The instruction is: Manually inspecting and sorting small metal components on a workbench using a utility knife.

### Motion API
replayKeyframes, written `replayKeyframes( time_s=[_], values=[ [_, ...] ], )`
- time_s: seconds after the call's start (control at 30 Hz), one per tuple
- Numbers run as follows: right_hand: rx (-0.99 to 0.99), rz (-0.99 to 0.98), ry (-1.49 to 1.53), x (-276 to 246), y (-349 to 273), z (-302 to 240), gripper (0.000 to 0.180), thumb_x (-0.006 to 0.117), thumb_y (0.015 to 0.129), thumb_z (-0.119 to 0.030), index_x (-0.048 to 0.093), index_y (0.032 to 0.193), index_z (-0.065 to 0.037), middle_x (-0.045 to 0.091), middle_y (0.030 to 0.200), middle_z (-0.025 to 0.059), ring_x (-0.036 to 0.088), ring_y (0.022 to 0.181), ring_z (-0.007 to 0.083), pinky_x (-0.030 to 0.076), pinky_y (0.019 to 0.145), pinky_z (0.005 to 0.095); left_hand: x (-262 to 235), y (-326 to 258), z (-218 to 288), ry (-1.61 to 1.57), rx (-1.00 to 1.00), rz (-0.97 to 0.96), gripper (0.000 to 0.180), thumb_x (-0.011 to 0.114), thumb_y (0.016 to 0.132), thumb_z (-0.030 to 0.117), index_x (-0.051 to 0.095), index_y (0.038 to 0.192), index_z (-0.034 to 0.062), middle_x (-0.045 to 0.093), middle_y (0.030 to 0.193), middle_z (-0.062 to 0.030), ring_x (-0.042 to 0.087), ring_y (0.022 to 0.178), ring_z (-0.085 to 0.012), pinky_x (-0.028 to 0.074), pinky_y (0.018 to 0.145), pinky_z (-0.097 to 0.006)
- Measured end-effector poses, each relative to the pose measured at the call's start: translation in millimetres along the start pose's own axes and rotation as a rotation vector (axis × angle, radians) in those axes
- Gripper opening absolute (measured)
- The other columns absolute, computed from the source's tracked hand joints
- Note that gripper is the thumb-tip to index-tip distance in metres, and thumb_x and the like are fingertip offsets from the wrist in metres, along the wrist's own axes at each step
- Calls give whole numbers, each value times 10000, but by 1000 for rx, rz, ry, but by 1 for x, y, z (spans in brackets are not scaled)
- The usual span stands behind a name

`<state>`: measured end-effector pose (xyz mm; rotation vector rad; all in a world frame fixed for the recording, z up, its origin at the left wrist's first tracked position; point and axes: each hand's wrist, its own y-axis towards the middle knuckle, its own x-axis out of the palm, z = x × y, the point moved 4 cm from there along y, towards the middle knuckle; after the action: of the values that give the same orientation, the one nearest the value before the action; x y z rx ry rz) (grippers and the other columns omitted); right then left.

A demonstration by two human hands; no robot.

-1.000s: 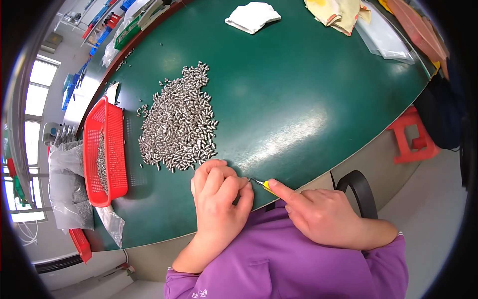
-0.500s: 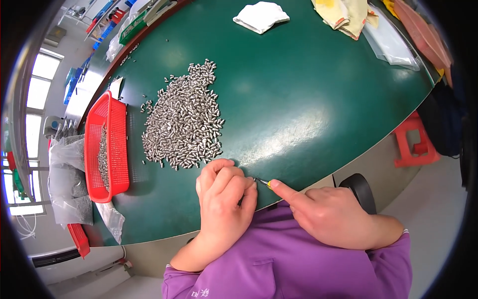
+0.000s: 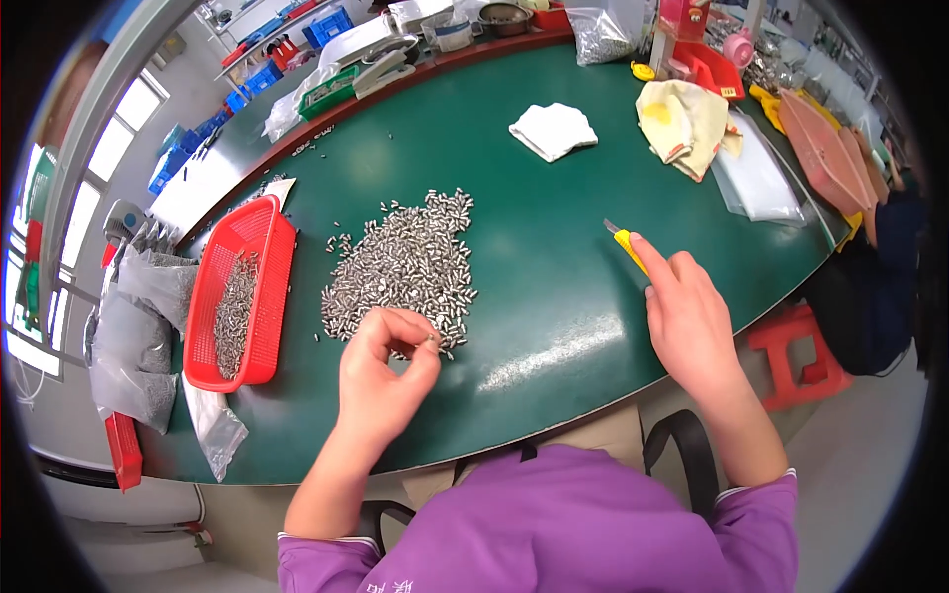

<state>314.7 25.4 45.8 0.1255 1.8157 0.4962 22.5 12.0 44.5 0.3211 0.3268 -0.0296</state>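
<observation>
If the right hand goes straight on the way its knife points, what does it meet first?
Probably the white folded cloth. The right hand aims the yellow utility knife up-left over bare green table; depth is unclear.

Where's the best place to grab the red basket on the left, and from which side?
Take the red basket by its long right rim, coming from above on the side facing the pile of metal pins. That edge is bare and open to the green table; plastic bags crowd its left side.
</observation>
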Motion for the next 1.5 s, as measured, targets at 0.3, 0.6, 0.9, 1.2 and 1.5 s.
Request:
replayKeyframes(
  time_s=[0.3, 0.6, 0.9, 1.2, 1.5],
  values=[
    [-322, 18, 146, 28, 71, -48, 401, 674, 741, -35, 613, 1137, -29, 569, 1100, 134, 548, 1046, 324, 457, 905, 432, -24, 19, -52, -433, -261, 60, 113, 616, 872, -2, 585, 969, 46, 588, 914, 12, 553, 827, -59, 454, 760, -216],
    [-377, -51, 414, 150, 182, -94, 338, 482, 832, 0, 659, 1114, -61, 602, 1168, 147, 546, 1094, 345, 442, 967, 416, -21, 23, -56, -566, -243, -2, 106, 602, 885, 8, 608, 988, 27, 586, 930, 8, 543, 838, -64, 446, 761, -222],
    [-350, -130, 476, 163, 159, -109, 206, 550, 892, -256, 690, 1008, -158, 596, 1067, 81, 520, 1071, 313, 411, 939, 448, -18, 19, -60, -603, -314, 34, 117, 601, 892, 62, 587, 1005, 34, 589, 847, -13, 549, 768, -78, 463, 708, -238],
    [-274, -178, 677, 142, 118, -128, 247, 554, 901, -193, 654, 1116, -125, 582, 1112, 92, 498, 1105, 288, 372, 990, 404, -18, 22, -61, -674, -344, 19, 100, 574, 907, 58, 570, 1008, 54, 604, 890, -23, 567, 789, -95, 473, 714, -235],
    [-406, -118, 818, 125, 91, -153, 252, 547, 890, -126, 648, 1115, -79, 605, 1088, 95, 534, 1099, 278, 409, 958, 407, -16, 19, -62, -853, -327, -6, 91, 558, 936, 85, 578, 1022, 61, 589, 874, -31, 549, 771, -107, 465, 708, -242]
  ],
)
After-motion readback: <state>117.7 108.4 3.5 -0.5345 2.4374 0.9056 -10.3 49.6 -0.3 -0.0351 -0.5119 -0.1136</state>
